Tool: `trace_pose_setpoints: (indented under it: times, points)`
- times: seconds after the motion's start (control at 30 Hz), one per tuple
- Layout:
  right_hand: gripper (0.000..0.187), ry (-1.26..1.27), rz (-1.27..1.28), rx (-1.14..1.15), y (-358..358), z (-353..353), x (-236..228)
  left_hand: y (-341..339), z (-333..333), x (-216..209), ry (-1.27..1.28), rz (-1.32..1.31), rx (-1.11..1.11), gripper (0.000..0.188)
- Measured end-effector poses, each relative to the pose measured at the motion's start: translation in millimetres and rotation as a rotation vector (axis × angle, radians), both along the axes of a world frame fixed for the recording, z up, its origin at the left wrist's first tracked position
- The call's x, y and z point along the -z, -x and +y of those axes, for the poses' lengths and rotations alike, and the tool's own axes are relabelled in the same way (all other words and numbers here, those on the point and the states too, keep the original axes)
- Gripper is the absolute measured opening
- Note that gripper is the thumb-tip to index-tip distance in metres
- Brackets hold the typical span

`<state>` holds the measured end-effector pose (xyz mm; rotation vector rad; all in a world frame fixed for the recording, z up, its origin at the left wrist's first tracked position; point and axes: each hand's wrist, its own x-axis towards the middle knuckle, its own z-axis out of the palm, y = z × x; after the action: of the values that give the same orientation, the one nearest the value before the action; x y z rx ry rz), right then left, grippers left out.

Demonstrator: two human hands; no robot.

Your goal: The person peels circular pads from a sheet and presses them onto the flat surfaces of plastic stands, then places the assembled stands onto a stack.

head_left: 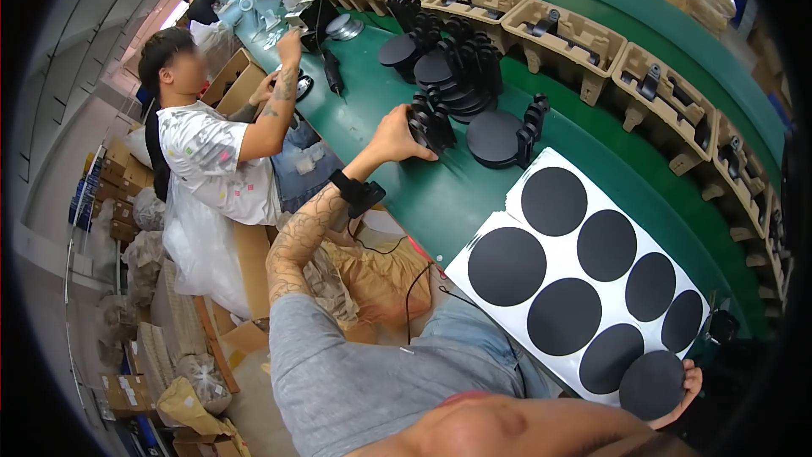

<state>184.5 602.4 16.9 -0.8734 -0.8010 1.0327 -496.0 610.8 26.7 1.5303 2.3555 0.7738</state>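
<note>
Reaching across the green conveyor table (pixel 440 203), the person's left hand (pixel 397 137) closes on a black stand (pixel 431 125) at the near edge of a cluster of similar black stands (pixel 457 76). The right hand (pixel 681 389) grips a black round pad (pixel 651 385) beside a white sheet (pixel 584 279) of like pads. Moulded pulp trays (pixel 562 34) line the belt, each cradling black parts.

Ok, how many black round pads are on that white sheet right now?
8: seven on the white sheet in two rows, four along the far row, three nearer, and one at the sheet's end under the right hand.
</note>
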Motion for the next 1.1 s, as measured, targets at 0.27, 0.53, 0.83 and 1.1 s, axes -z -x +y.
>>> trace_pose_setpoints:
  times: [0.27,0.53,0.83,1.1]
  points:
    - [0.022,-0.269,-0.580,0.264,129,-32,-69,-50,-77,-21,-0.792,-0.195,-0.460,0.062]
    - [0.015,-0.285,-0.523,-0.138,194,-49,-103,-237,-91,-90,-1.016,-1.531,0.461,0.091]
    - [0.006,0.106,0.163,-0.698,248,-54,-88,-288,-78,-86,-0.534,-1.921,0.494,0.094]
    - [0.006,0.093,0.118,-0.702,247,-49,-78,-290,-76,-73,-0.588,-1.802,0.571,0.094]
